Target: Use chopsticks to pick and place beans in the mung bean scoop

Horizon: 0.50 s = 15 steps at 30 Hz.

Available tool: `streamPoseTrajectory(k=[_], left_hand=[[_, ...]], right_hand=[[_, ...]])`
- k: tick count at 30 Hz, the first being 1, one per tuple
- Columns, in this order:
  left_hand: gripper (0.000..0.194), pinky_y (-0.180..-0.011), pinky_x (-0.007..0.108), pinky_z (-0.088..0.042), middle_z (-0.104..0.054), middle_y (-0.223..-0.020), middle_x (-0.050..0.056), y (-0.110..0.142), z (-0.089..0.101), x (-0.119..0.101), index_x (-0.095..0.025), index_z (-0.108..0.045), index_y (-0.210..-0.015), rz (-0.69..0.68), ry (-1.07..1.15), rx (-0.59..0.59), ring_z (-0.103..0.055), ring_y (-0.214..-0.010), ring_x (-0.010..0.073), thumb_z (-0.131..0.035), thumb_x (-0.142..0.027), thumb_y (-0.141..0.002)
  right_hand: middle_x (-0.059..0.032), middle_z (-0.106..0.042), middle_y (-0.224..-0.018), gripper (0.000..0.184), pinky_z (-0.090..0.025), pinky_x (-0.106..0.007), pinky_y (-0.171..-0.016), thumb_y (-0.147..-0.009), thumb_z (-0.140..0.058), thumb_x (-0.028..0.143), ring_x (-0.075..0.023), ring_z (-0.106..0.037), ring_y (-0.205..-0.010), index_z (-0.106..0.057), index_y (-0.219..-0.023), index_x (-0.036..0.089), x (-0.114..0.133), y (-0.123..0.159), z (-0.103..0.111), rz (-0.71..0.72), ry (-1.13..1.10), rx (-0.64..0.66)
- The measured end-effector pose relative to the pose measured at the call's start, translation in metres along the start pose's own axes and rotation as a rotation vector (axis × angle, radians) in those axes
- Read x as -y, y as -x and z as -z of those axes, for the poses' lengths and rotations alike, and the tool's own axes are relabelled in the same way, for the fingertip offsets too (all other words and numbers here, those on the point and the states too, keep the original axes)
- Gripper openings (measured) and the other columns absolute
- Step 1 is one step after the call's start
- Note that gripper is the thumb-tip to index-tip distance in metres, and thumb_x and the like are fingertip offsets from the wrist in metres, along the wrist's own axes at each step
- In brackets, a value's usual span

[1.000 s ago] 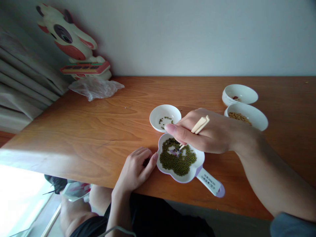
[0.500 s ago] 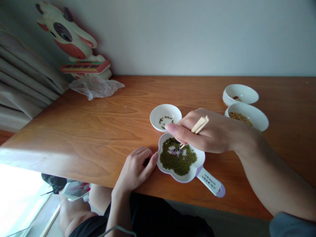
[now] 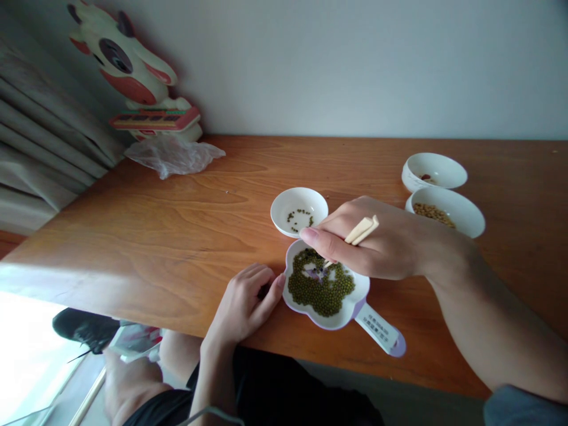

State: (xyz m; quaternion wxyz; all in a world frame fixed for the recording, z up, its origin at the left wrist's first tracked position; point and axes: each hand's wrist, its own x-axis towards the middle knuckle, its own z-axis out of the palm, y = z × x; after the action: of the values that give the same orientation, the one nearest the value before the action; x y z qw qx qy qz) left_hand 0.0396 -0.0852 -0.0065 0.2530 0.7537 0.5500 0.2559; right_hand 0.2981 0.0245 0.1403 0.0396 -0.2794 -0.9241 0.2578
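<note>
My right hand (image 3: 377,245) holds a pair of pale chopsticks (image 3: 361,230), their tips down among green beans in a white flower-shaped dish (image 3: 350,313) with a purple handle (image 3: 384,335). My left hand (image 3: 244,302) rests on the wooden table (image 3: 177,236), fingers loosely curled, thumb touching the left rim of that dish. Just behind the dish stands a small white bowl (image 3: 284,207) with a few green beans in it.
Two white bowls stand at the right: the nearer bowl (image 3: 465,216) holds tan beans, the farther bowl (image 3: 437,168) a few reddish ones. A crumpled clear plastic bag (image 3: 173,155) and a cow-shaped toy (image 3: 133,77) sit at the back left, curtains beside them.
The chopstick tips have shifted slightly within the green beans; both hands stay almost where they were. The view has drifted a little.
</note>
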Motion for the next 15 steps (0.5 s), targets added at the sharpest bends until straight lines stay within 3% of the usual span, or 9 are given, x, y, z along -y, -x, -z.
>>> streamPoseTrajectory(k=[15], left_hand=[[0.041,-0.068,0.033,-0.039,-0.053,-0.074,0.0,-0.0007,0.0003,-0.0002,-0.022,-0.045,-0.077,-0.011,-0.012,-0.009,-0.05,-0.069,0.017,-0.049,-0.039,-0.114]], right_hand=[[0.0032,-0.045,-0.054,0.064,-0.016,-0.039,-0.065,-0.116,-0.028,0.052,-0.0108,-0.028,-0.054,-0.04,-0.063,0.018,0.0034,0.0012,0.002,-0.015,0.027,-0.016]])
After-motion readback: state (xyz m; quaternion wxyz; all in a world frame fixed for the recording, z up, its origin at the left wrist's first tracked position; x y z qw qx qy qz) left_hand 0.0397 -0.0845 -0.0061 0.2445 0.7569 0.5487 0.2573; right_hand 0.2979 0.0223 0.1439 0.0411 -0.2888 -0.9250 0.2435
